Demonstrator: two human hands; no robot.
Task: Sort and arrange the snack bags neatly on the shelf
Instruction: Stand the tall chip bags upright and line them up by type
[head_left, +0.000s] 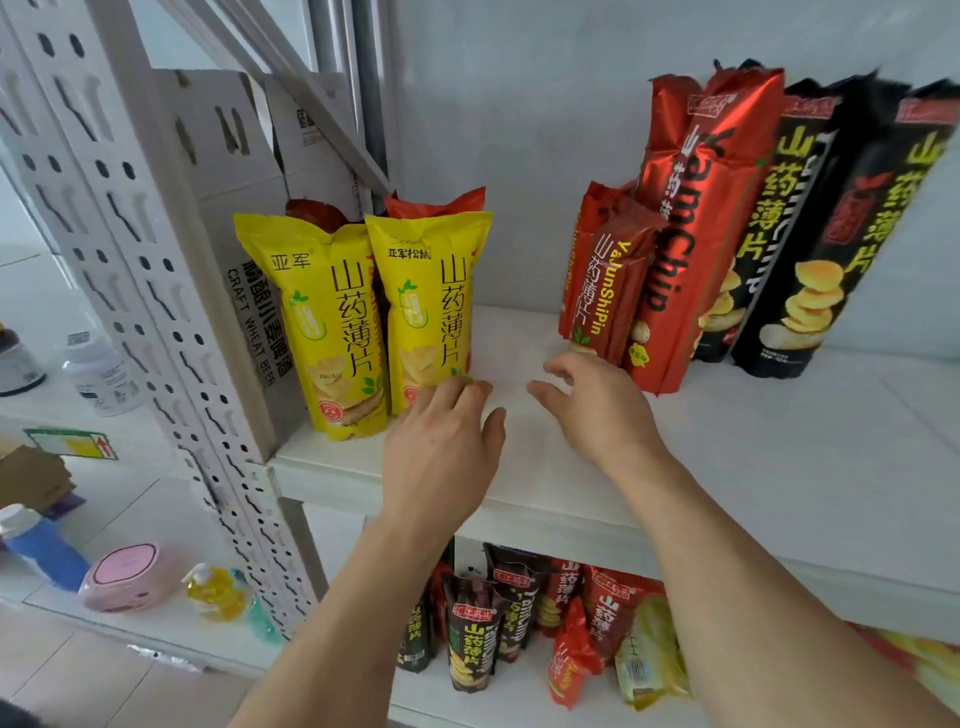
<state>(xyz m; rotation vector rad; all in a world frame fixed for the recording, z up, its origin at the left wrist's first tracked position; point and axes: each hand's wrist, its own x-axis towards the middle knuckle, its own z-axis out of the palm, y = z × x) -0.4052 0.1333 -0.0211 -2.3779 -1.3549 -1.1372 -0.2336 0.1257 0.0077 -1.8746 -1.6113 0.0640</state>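
Note:
Two yellow snack bags stand upright at the left of the white shelf (727, 457): one (322, 322) by the post, the other (431, 306) to its right, with red bags behind them. My left hand (441, 447) is open, its fingertips touching the lower corner of the right yellow bag. My right hand (592, 410) hovers open over the shelf, holding nothing, just in front of a small red bag (608, 291). To the right lean tall red bags (696, 234) and two black bags (758, 218), (852, 244).
A perforated white post (171, 291) and a cardboard beer box (244, 218) bound the shelf's left end. Several mixed snack bags (519, 623) crowd the lower shelf. Bottles and a pink case (130, 577) sit on a neighbouring shelf at the left.

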